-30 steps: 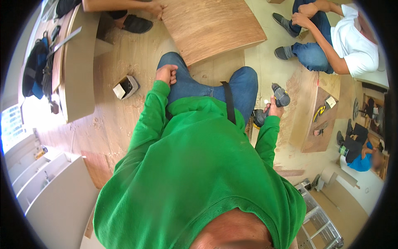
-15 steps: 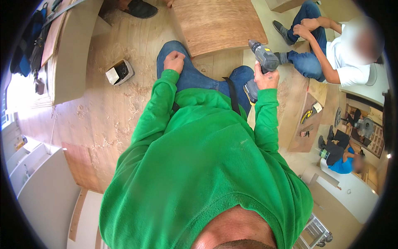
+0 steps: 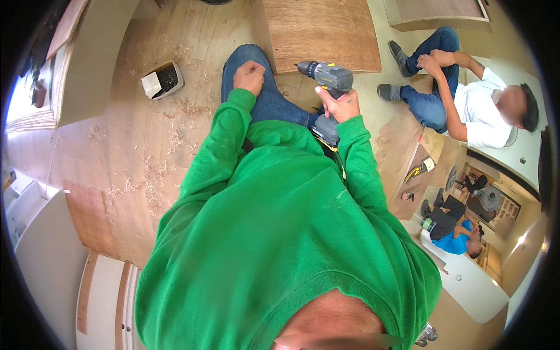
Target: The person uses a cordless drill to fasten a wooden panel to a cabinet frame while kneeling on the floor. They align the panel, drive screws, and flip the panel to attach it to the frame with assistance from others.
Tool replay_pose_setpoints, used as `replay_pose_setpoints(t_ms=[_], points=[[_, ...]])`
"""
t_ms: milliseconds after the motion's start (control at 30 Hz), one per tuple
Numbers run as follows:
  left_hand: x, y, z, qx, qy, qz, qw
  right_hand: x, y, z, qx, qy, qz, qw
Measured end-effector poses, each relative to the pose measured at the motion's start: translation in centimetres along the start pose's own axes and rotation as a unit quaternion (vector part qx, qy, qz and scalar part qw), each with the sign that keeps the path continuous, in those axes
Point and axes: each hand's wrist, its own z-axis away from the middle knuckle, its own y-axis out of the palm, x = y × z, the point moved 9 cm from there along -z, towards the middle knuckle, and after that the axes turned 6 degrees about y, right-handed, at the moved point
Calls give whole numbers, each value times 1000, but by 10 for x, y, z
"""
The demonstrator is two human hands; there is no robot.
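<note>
- Here, the right hand [image 3: 338, 105] is wrapped around the handle of a grey and black cordless drill with yellow trim [image 3: 328, 76], holding it level.
- Its chuck points away from the grip toward the edge of a brown plywood panel [image 3: 326, 29] just beyond.
- The battery base sits below the palm, partly hidden by the green sleeve [image 3: 356, 157].
- The left hand [image 3: 249, 76] is curled into a loose fist on the knee, holding nothing visible.
- The bit tip is too small to make out.
</note>
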Motion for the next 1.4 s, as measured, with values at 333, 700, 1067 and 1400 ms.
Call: replay_pose_setpoints(t_ms=[333, 700, 1067, 1400], points=[[12, -6, -13, -23, 13, -25, 999, 26, 35, -38, 54, -11, 93, 994], [9, -6, -16, -22, 19, 21, 999, 58, 52, -81, 57, -23, 133, 989], [8, -7, -18, -19, 8, 17, 1000, 64, 62, -95, 96, -16, 163, 982], [-16, 9, -18, 26, 8, -99, 995, 88, 75, -109, 125, -29, 277, 952]])
